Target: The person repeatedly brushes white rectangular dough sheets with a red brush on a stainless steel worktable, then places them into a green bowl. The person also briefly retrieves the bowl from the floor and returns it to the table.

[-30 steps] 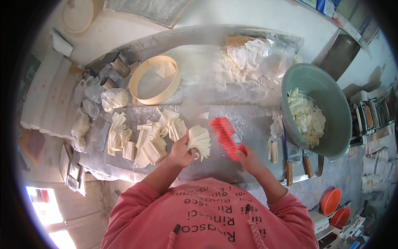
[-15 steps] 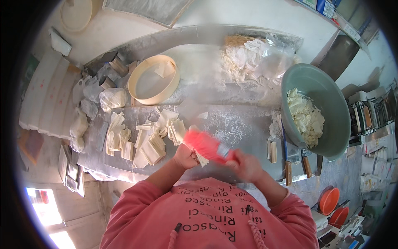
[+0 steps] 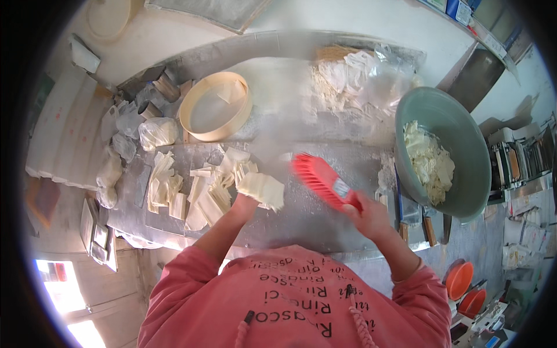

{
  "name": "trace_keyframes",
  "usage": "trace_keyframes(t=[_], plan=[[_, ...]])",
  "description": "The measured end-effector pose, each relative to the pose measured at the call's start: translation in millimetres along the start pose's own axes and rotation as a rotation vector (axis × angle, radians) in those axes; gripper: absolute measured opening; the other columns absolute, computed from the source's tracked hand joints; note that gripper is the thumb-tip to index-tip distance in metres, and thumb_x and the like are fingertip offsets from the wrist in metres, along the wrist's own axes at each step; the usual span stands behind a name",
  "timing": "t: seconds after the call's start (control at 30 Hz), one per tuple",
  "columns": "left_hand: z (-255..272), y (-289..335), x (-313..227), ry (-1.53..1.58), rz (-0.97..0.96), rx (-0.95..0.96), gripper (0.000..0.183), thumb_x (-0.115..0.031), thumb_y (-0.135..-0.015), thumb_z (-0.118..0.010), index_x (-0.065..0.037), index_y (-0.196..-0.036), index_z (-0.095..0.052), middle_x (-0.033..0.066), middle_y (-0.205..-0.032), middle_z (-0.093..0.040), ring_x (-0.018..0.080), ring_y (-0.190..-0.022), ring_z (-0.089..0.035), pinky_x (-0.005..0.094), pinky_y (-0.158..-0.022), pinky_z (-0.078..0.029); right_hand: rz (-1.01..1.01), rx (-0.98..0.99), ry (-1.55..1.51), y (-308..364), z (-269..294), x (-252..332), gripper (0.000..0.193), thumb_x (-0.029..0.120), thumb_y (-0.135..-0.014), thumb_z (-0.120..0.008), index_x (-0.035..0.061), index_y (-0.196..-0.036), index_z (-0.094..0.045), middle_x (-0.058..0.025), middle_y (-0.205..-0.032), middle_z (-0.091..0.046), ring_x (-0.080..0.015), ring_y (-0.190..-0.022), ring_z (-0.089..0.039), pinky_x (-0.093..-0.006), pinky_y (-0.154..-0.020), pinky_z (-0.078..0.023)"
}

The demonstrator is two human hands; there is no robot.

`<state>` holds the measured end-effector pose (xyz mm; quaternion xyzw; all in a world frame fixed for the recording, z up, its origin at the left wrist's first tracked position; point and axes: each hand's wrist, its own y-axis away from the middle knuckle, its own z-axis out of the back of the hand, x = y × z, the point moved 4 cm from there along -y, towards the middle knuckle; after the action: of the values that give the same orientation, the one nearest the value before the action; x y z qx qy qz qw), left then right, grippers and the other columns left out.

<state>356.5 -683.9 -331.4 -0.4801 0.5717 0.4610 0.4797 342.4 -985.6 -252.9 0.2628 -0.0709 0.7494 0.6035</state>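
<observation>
In my left hand (image 3: 245, 207) is a stack of thin pale dough sheets (image 3: 262, 190), held up above the metal worktop (image 3: 272, 226). My fingers are mostly behind the stack. My right hand (image 3: 368, 217) is wrapped round the handle of a red brush (image 3: 320, 178), whose bristles point left toward the stack without touching it. Left of my left hand, folded dough sheets (image 3: 206, 204) lie in loose piles, with another row of pale sheets (image 3: 162, 184) farther left. White flour is scattered over the worktop between and beyond my hands.
A large green basin (image 3: 473, 148) with pale dough scraps (image 3: 426, 165) stands at the right. Wooden-handled knives (image 3: 429, 231) lie below it. A round sieve (image 3: 187, 119) and tied plastic bags (image 3: 158, 134) sit at the far left; more bags (image 3: 360, 72) lie at the back.
The brush has moved right, away from the dough stack, and is now apart from it. My left hand has lifted and turned the stack so its broad face shows.
</observation>
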Motion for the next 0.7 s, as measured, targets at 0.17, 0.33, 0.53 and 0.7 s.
trace_keyframes(t=[0.17,0.33,0.53,0.7], plan=[[3.5,-6.5,3.4,-0.410,-0.175,0.053,0.024,-0.015,-0.095,-0.042,-0.006,-0.116,-0.049,0.0046,-0.107,-0.056,0.0157,-0.098,-0.054,0.0318,-0.083,-0.046,0.175,-0.002,-0.153,-3.5,-5.8,11.8,0.041,0.048,-0.082,-0.057,0.0085,-0.093,-0.053,-0.0142,-0.090,-0.063,-0.0345,-0.079,-0.062,-0.0432,-0.064,-0.049],[5.6,0.0,3.5,-0.098,0.142,-0.030,0.023,-0.011,-0.093,-0.044,-0.004,-0.115,-0.049,0.0042,-0.107,-0.054,0.0147,-0.099,-0.053,0.0296,-0.082,-0.045,0.088,-0.045,-0.060,-5.1,-0.5,11.3,0.042,0.049,-0.083,-0.057,0.0085,-0.094,-0.054,-0.0146,-0.084,-0.062,-0.0348,-0.075,-0.061,-0.0434,-0.062,-0.048],[-2.0,-12.6,-28.9,0.080,-0.043,0.028,0.022,-0.016,-0.091,-0.051,-0.006,-0.110,-0.050,0.0055,-0.103,-0.056,0.0175,-0.098,-0.055,0.0314,-0.083,-0.045,-0.019,0.027,-0.055,-2.1,-5.7,1.2,0.040,0.048,-0.083,-0.056,0.0098,-0.095,-0.053,-0.0135,-0.085,-0.064,-0.0352,-0.075,-0.062,-0.0420,-0.063,-0.049],[-0.4,-15.8,-37.3,-0.238,-0.301,-0.074,0.024,-0.017,-0.089,-0.055,-0.007,-0.110,-0.050,0.0058,-0.105,-0.056,0.0179,-0.092,-0.057,0.0306,-0.079,-0.047,0.176,-0.049,-0.103,-1.6,-4.2,10.6,0.040,0.046,-0.084,-0.056,0.0095,-0.098,-0.055,-0.0138,-0.087,-0.064,-0.0348,-0.078,-0.062,-0.0421,-0.066,-0.049]])
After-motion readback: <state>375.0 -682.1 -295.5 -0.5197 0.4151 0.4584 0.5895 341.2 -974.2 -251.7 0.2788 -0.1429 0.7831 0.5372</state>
